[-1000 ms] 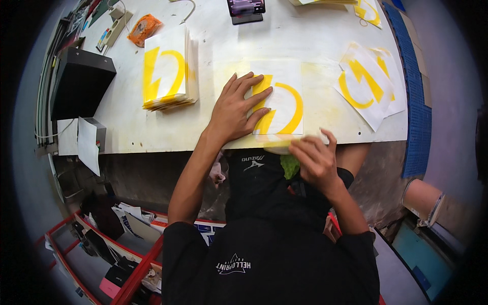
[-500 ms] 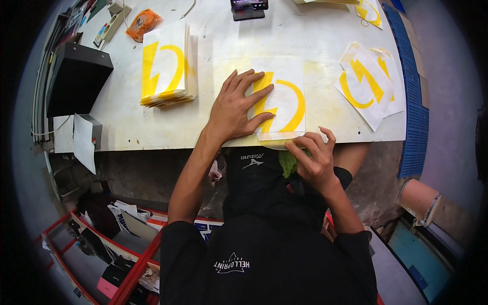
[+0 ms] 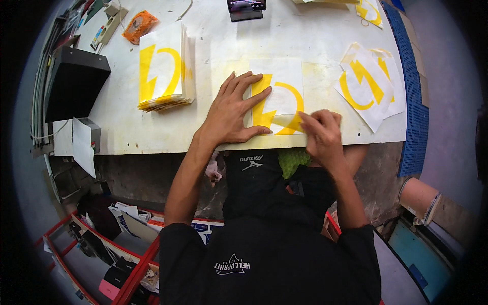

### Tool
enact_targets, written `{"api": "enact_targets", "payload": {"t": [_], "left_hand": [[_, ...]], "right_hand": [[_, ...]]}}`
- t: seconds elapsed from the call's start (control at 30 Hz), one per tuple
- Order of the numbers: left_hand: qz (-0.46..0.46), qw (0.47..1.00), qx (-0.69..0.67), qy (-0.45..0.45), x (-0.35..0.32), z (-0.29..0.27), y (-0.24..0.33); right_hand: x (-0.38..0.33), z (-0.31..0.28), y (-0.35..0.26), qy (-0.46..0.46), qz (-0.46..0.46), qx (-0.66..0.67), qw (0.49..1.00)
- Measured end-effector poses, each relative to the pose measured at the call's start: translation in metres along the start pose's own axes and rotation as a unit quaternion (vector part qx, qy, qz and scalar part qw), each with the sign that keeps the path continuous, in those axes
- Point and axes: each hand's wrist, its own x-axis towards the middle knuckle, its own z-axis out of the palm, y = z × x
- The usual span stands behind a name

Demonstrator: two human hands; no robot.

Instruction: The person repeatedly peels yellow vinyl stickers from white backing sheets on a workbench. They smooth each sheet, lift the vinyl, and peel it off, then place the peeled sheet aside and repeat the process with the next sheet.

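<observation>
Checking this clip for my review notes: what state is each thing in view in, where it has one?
Printed sheet: mostly flat, lower part apparently folded up.
Left hand: fingers spread, on the sheet's left side.
Right hand: fingers curled at the sheet's right edge; grip unclear from blur.
Stack at left: piled, edges uneven.
Loose sheets at right: overlapping.
Phone: screen lit.
Orange packet: wrinkled.

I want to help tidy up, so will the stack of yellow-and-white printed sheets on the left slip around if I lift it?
The stack of yellow-and-white printed sheets might slide apart, since its edges are uneven. One sheet would probably bend, because they look thin. Together they may feel heavier, with so many layers.
</observation>
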Motion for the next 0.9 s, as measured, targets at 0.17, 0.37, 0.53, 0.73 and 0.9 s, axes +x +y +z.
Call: {"api": "enact_targets", "payload": {"t": [0.17, 0.37, 0.53, 0.73, 0.9], "left_hand": [[-0.039, 0.999, 0.015, -0.007, -0.012, 0.004, 0.011], [-0.038, 0.999, 0.034, -0.01, -0.009, 0.005, 0.017], [-0.048, 0.998, 0.032, -0.008, -0.009, 0.005, 0.014], [-0.063, 0.998, 0.016, 0.021, -0.01, 0.012, 0.018], [-0.032, 0.994, -0.003, 0.103, -0.007, 0.031, 0.067]], "right_hand": [[-0.04, -0.027, -0.016, 0.083, 0.16, 0.02, 0.983], [-0.07, 0.027, -0.067, 0.112, 0.132, 0.041, 0.984], [-0.059, 0.044, -0.087, 0.12, 0.125, 0.066, 0.983], [-0.059, -0.007, -0.03, 0.158, 0.214, 0.002, 0.964], [-0.025, -0.003, 0.002, 0.181, 0.145, 0.009, 0.973]]}}
